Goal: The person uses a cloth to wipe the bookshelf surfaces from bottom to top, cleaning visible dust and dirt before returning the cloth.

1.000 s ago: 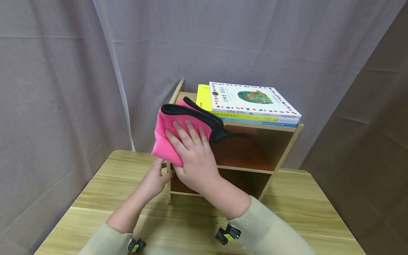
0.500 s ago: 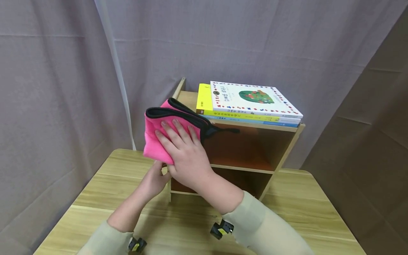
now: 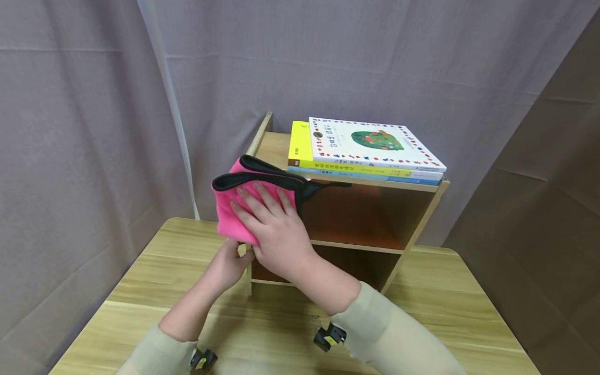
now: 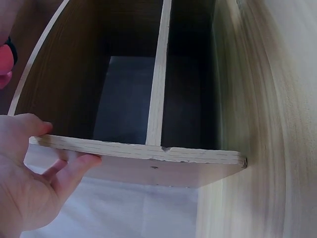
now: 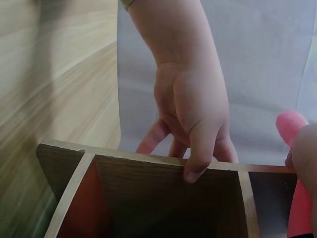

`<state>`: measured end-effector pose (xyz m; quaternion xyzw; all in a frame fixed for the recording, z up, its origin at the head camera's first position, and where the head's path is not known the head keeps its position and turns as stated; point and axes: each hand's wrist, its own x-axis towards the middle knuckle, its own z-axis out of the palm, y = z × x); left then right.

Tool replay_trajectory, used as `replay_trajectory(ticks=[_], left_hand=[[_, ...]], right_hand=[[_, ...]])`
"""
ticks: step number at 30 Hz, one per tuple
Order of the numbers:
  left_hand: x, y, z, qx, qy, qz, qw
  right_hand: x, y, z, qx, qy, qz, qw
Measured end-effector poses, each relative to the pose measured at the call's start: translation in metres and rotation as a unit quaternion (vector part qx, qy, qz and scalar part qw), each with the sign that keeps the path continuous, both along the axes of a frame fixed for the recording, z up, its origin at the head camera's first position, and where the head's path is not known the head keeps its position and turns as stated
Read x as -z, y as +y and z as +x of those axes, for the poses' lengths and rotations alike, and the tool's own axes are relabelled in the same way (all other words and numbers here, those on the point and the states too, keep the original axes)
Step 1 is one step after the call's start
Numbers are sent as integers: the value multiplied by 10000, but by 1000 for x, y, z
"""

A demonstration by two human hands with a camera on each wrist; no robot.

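A small wooden shelf unit [image 3: 274, 148] stands on the table. My left hand [image 3: 227, 268] grips the front edge of its left side panel, low down. In the left wrist view the thumb and fingers of that left hand [image 4: 25, 183] lie on either side of the panel [image 4: 129, 153]. My right hand [image 3: 281, 234] lies with extended fingers on a folded pink cloth [image 3: 229, 216] with black trim, pressing it at the upper left of the unit. The right thumb is hidden in the head view. A black loop [image 3: 328, 185] hangs from the cloth's right end.
A white picture book [image 3: 375, 143] tops a small stack on the shelf unit, over a yellow book [image 3: 299, 143] and blue-spined ones [image 3: 365, 177]. Open compartments [image 3: 351, 219] face forward. Grey curtains [image 3: 351, 57] hang behind the wooden table [image 3: 164, 260].
My right hand slid left with the pink cloth, then the cloth's upper edge dipped lower while the hand shifted slightly. The left hand has kept its grip on the panel.
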<state>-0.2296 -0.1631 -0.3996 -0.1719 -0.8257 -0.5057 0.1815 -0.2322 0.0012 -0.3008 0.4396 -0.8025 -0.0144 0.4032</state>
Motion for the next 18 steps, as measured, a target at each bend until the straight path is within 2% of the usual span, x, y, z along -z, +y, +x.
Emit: replay_trajectory(ticks=[5,11,18], left_hand=[[1,0,-1,21,30,67,10000],[2,-2,-1,123,-28,158,9998],[4,-6,-4,260,45,58,9996]], right_hand=[[4,3,-1,-83,79,8,9999],[12,6,-3,-263,7,0,9997],[24,12,-6,-412,-158,80,9990]])
